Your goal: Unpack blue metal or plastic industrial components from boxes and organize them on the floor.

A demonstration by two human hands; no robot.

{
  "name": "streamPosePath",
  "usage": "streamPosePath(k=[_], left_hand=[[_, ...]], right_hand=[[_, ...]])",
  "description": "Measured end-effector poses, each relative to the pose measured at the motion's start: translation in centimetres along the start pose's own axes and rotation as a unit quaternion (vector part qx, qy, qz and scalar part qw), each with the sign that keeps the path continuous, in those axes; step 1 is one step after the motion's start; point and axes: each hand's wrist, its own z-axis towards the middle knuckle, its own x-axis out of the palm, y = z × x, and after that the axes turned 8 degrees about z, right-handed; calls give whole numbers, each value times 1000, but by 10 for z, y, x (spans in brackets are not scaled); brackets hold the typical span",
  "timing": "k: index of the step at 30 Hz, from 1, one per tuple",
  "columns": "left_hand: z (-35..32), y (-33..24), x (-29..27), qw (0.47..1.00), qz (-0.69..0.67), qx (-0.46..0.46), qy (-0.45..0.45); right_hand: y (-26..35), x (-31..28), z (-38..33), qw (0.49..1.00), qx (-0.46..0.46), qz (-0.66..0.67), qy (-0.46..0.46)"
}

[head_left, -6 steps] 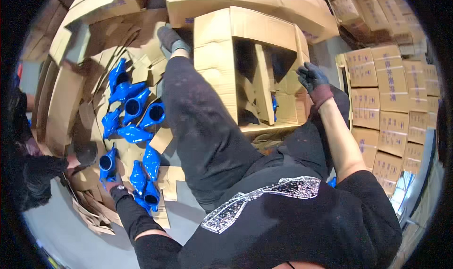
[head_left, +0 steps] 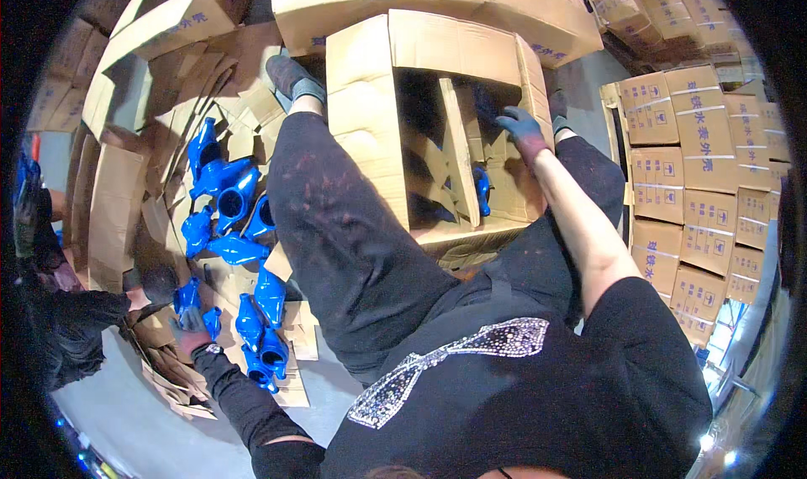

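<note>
My left hand (head_left: 193,331), in a glove, is at the lower left with its fingers closed on a blue metal casting (head_left: 187,297). Beside that hand stands a smaller blue piece (head_left: 213,322). My gloved right hand (head_left: 525,133) hangs over the right part of an open cardboard box (head_left: 361,113) between my legs, fingers stretched out and holding nothing visible. A cardboard divider (head_left: 459,155) stands slantwise in the box, and a blue casting (head_left: 482,191) shows to its right. Shadow hides much of the box's inside.
Several blue castings (head_left: 238,248) lie on flattened cardboard left of my leg. Another person's dark sleeve (head_left: 71,315) reaches in from the left. Stacked strapped cartons (head_left: 702,176) line the right, and a large cardboard box (head_left: 437,0) stands beyond the open one.
My right hand has swung left from beside the box to over its opening. My left hand has shifted slightly left with the casting, which has turned. The view has shifted a little.
</note>
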Motion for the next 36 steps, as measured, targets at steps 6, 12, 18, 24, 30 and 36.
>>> streamPosePath(k=[6,12,18,24,30,36], left_hand=[[-110,-13,131,993,11,-16,115],[-217,17,272,930,65,29,360],[-315,83,388,837,-31,-93,538],[-293,174,364,861,112,-164,469],[-357,172,370,751,21,-333,570],[-336,182,349,713,-30,-420,561]], right_hand=[[15,65,61,930,254,-216,154],[-9,66,59,868,165,-278,377],[-2,55,27,970,204,82,102],[138,-40,-28,835,329,417,141],[191,-89,-78,742,312,543,239],[225,-90,-100,745,258,595,156]])
